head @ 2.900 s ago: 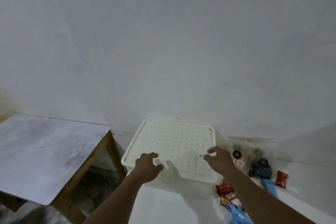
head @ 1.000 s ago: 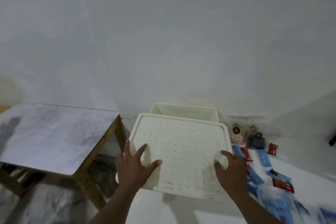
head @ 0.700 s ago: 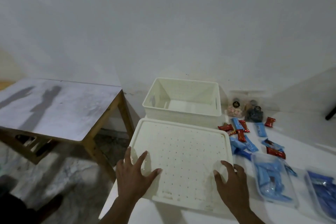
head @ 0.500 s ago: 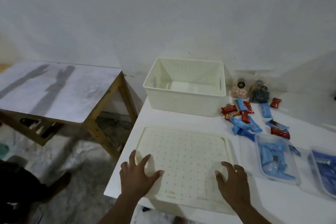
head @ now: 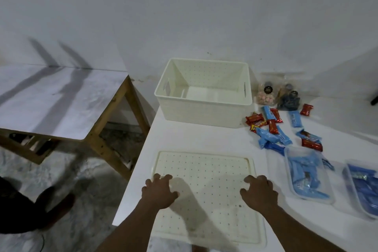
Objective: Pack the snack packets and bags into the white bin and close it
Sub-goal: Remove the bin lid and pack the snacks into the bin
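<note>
A: Left to right? Left hand [head: 160,191] rests on the flat white perforated plastic lid [head: 206,188], fingers curled loose, gripping nothing. Right hand [head: 258,192] likewise, on the lid's right part.

B: And the open white perforated plastic bin [head: 202,98]?

A: Empty, further back on the white tabletop [head: 184,139]. Red & blue snack packets [head: 272,129] scattered just right of it; clear bags of blue packets [head: 306,178] beside the lid.

B: Risks?

A: Lid's near edge sits close to the tabletop edge, so a nudge may tip it off. Slick bags could slip when lifted.
</note>
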